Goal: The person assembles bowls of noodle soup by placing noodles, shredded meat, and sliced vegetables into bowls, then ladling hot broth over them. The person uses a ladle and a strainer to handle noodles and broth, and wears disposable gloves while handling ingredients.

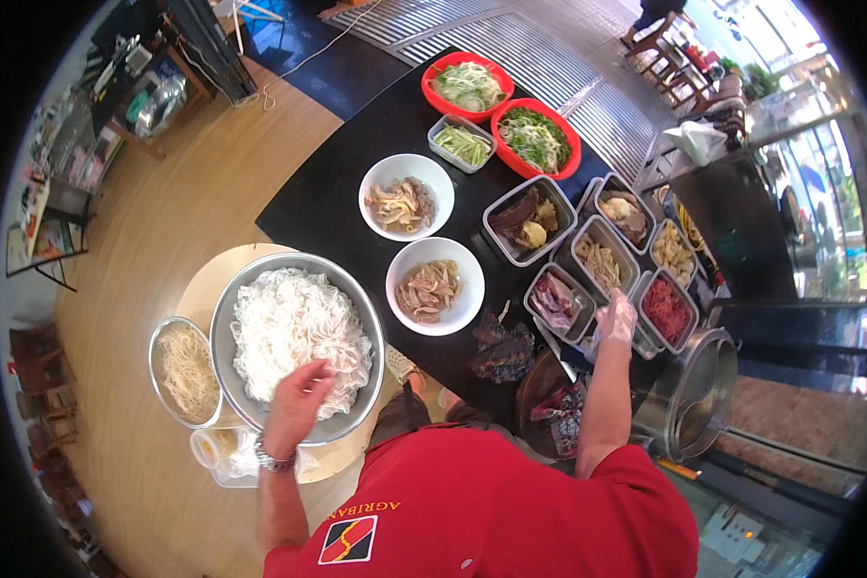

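My left hand [301, 397] hovers over the near right part of a large steel bowl [223, 387], its fingers loosely apart and holding nothing I can see. White flat rice noodles [294, 332] fill this bowl. My right hand [616, 320], in a clear plastic glove, is at the near edge of a box of pale shredded meat [599, 262]; its fingertips are too indistinct to show a grip. Beside it are a box of reddish sliced meat [555, 301] and a box of red minced meat [667, 310]. Two white bowls hold sliced meat, the nearer bowl [476, 279] and the farther bowl [366, 183].
Beyond the bowls stand two red baskets of greens and onion [429, 75] [576, 135] and a tub of cut green stalks [464, 146]. More meat boxes [525, 226] line the black table's right side. A steel pot [727, 385] stands at right, a strainer of thin noodles [188, 376] at left.
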